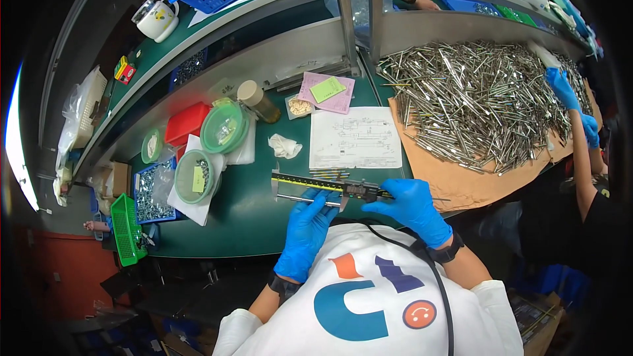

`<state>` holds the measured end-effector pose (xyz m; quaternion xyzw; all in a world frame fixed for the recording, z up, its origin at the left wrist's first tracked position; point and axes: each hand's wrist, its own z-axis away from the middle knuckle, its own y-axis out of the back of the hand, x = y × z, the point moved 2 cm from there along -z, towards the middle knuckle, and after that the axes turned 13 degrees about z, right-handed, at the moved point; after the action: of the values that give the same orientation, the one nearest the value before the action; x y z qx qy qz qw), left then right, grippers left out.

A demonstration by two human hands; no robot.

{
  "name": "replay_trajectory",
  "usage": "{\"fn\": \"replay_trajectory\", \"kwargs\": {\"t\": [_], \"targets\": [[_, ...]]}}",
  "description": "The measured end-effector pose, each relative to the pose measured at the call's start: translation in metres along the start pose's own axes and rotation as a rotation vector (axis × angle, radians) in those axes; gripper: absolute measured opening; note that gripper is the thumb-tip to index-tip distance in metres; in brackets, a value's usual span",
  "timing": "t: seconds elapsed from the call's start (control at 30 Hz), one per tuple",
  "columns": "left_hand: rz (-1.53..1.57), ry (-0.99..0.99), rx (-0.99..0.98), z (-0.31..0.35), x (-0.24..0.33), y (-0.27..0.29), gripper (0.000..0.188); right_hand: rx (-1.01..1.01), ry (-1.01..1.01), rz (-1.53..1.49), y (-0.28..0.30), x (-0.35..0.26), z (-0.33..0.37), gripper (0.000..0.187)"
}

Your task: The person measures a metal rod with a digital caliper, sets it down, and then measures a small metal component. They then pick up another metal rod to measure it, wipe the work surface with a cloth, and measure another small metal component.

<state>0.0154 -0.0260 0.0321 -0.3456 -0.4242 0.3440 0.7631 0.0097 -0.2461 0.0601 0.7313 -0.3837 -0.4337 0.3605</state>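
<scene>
My right hand, in a blue glove, is closed on the display end of a digital caliper, whose dark beam stretches leftward over the green table. My left hand, gloved too, pinches a thin shiny metal rod just below the beam. The rod lies roughly parallel to the beam, between the caliper's jaws; whether both jaws touch its ends I cannot tell. Beyond the caliper, several thin rods rest at the lower edge of a drawing sheet.
A large heap of metal rods covers brown paper on the right, where a co-worker's gloved hand reaches in. At left are green bowls, a red box, a blue tray and a bottle. A crumpled tissue lies nearer.
</scene>
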Motion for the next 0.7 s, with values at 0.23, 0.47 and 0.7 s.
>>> {"fn": "replay_trajectory", "kwargs": {"t": [0.23, 0.47, 0.7], "targets": [[-0.002, 0.004, 0.013, 0.0000, -0.0008, -0.0017, 0.035, -0.036, -0.006, 0.012, -0.0010, 0.0011, 0.0007, 0.045], [0.000, 0.001, 0.024, 0.0007, -0.0013, -0.0005, 0.036, -0.029, 0.003, 0.003, 0.0000, 0.0003, -0.0002, 0.045], [0.002, 0.008, 0.030, 0.0010, -0.0018, 0.0009, 0.035, -0.019, 0.003, -0.015, 0.0008, 0.0001, -0.0005, 0.045]]}}
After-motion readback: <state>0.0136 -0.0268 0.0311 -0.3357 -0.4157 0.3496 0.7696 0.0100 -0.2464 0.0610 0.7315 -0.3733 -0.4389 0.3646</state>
